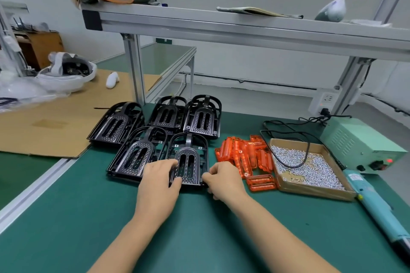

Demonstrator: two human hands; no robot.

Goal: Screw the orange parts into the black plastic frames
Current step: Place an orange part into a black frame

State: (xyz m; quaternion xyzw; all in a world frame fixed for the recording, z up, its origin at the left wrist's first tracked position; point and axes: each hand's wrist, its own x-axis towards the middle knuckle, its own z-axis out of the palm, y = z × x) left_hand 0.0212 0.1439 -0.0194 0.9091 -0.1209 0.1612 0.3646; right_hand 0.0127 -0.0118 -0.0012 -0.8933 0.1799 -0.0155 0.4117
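Several black plastic frames lie in stacks on the green mat. The nearest black frame (188, 157) sits in the middle, and both my hands are on its near end. My left hand (160, 178) grips its left near edge, fingers curled over the top. My right hand (221, 180) pinches its right near corner. A pile of orange parts (244, 157) lies just right of that frame. Right of the pile, a shallow cardboard tray (315, 190) holds many small silver screws (310, 168). A teal electric screwdriver (375, 208) lies at the far right.
A green power supply box (359, 142) stands at the back right, its black cable draped across the screw tray. Flat cardboard (55, 122) covers the bench to the left. An aluminium shelf frame (221, 26) spans overhead, with posts behind the frames.
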